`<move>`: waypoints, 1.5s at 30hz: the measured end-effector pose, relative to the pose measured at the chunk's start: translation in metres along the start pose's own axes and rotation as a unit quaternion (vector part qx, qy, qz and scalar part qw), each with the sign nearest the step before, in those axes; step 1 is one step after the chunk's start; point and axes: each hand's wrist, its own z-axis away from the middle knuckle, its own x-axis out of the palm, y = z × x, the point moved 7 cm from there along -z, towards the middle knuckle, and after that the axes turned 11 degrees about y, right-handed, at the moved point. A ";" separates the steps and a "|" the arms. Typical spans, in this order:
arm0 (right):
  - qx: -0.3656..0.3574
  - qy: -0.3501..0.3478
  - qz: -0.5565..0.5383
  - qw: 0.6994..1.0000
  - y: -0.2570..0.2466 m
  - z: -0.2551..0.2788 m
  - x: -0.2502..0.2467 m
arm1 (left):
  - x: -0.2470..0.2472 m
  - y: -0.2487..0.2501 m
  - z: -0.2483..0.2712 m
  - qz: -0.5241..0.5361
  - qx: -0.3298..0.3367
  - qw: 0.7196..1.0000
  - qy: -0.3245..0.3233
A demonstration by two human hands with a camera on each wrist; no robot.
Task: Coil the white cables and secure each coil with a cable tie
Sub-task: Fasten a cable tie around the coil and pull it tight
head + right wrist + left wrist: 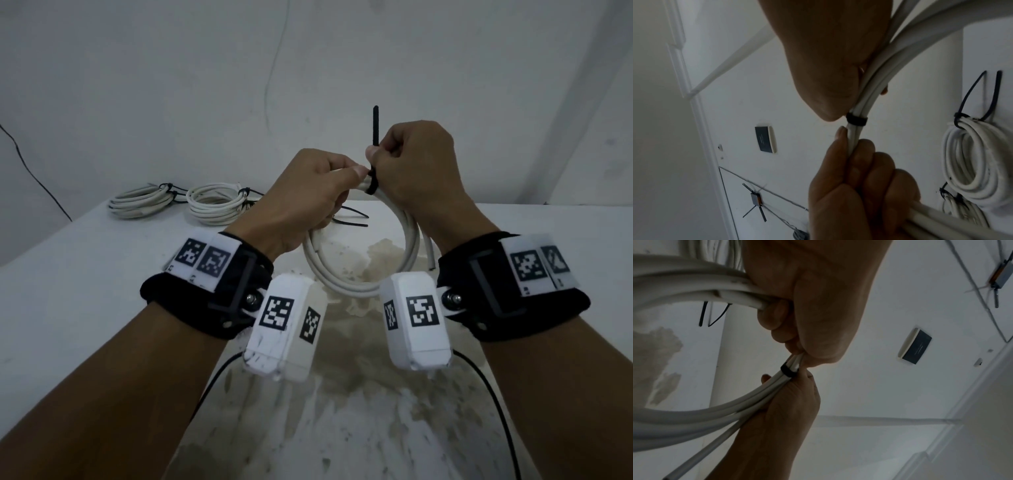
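Both hands are up in the middle of the head view, working on one white cable coil (363,274) held just above the tabletop (85,274). The left hand (305,198) has its fingers curled around the coil's upper left part, thumb pressed close to the tie. The right hand (418,171) is bunched in a fist right beside it, pinching the black cable tie (375,137) between thumb and fingers, with the tail sticking straight up above the knuckles. The tie's band is already looped around the bundled strands at the top of the coil, between the two hands; the wrist views show it sitting snug on the cables (856,121), with the hands almost touching on either side.

The rest of the coil hangs down toward the lower centre of the frame, over a stained patch of the tabletop.

Over on the left of the frame, at the far edge of the tabletop, two finished coils (144,202) lie side by side, each with a black tie on it. A couple of loose cable ties (352,219) lie on the tabletop behind the left hand.
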 end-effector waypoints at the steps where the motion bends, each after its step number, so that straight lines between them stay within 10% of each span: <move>1: 0.003 0.006 0.002 1.000 0.000 0.000 -0.001 | -0.001 0.001 -0.001 0.006 -0.001 1.000 0.000; 4: 0.085 -0.046 -0.154 0.983 -0.003 0.001 -0.003 | -0.010 0.007 -0.004 0.019 0.002 1.000 0.017; 7: 0.204 -0.197 -0.332 0.900 -0.017 0.018 0.006 | -0.023 0.015 -0.008 -0.010 0.014 0.999 0.046; 18: 0.279 -0.111 -0.403 0.865 -0.050 -0.005 0.027 | -0.077 0.006 -0.008 0.140 -0.067 0.978 0.142; 24: 0.286 -0.317 -0.272 0.863 -0.041 0.011 0.065 | -0.104 -0.029 -0.026 0.106 -0.144 0.959 0.220; 29: 0.399 -0.260 -0.264 0.839 -0.003 0.014 0.106 | -0.116 -0.064 -0.035 -0.013 -0.198 0.960 0.196; 36: 0.437 -0.166 -0.196 0.862 0.028 0.012 0.143 | -0.139 -0.106 -0.008 -0.036 -0.253 0.950 0.182; 38: 0.338 -0.175 -0.050 0.923 0.032 0.018 0.144 | -0.143 -0.109 -0.002 -0.042 -0.250 0.950 0.184; 45: 0.262 -0.145 -0.011 0.954 0.055 0.025 0.155 | -0.140 -0.109 0.008 -0.083 -0.248 0.951 0.167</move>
